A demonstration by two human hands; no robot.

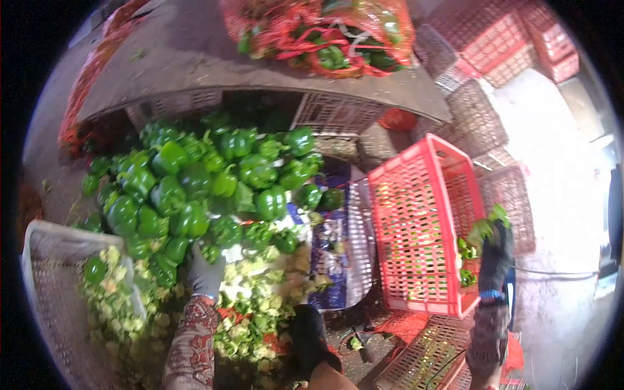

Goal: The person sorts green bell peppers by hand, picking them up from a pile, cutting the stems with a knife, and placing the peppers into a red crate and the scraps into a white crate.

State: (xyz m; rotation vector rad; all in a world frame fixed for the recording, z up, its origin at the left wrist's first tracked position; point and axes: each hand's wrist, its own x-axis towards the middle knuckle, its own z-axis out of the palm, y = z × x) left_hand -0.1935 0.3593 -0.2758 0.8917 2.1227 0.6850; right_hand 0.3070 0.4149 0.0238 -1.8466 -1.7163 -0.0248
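Note:
My left hand [207,274], in a grey glove, reaches to the front edge of a heap of green bell peppers [195,181]. Its thumb and fingers are around a small green bell pepper [210,253]. Out to the right, my right hand [498,253] wears a dark glove beside the open side of a tilted red plastic crate [411,227]. A blurred green pepper [482,230] shows at its fingers, which appear closed on it. A few green peppers [467,278] lie inside that crate. Pale green trimmings [257,279] cover the area below the heap.
A whitish crate [49,260] with trimmings stands at left. Red mesh sacks of peppers [331,42] lie on a board [182,58] ahead. Stacked crates [484,39] line the back right. A blue-and-white sack [329,253] lies beside the red crate. My shoe [311,335] is at bottom centre.

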